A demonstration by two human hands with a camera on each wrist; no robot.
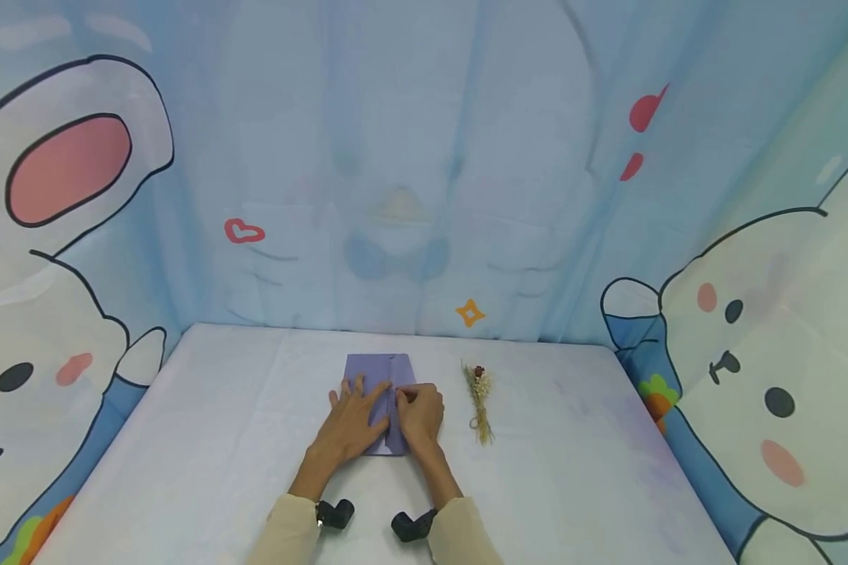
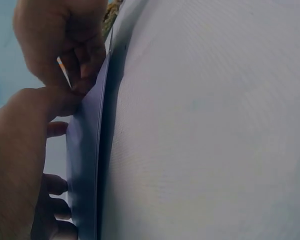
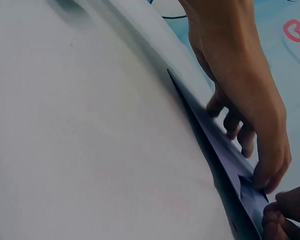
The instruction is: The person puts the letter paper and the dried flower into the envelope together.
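Note:
A purple folded paper, which looks like an envelope or a card, lies on the white table with a seam running lengthwise down it. My left hand rests on its left half, fingers spread, the thumb by the seam. Curled at the right half, my right hand pinches the paper along the seam with thumb and fingertips. In the right wrist view those fingertips meet at the near end of the purple paper. The left wrist view shows the paper edge-on, both hands at it.
A small dried flower bunch, tied at its stems, lies right of the paper. White cloth covers the table. Behind it hangs a blue curtain with cartoon figures. Black wrist devices sit near both cuffs.

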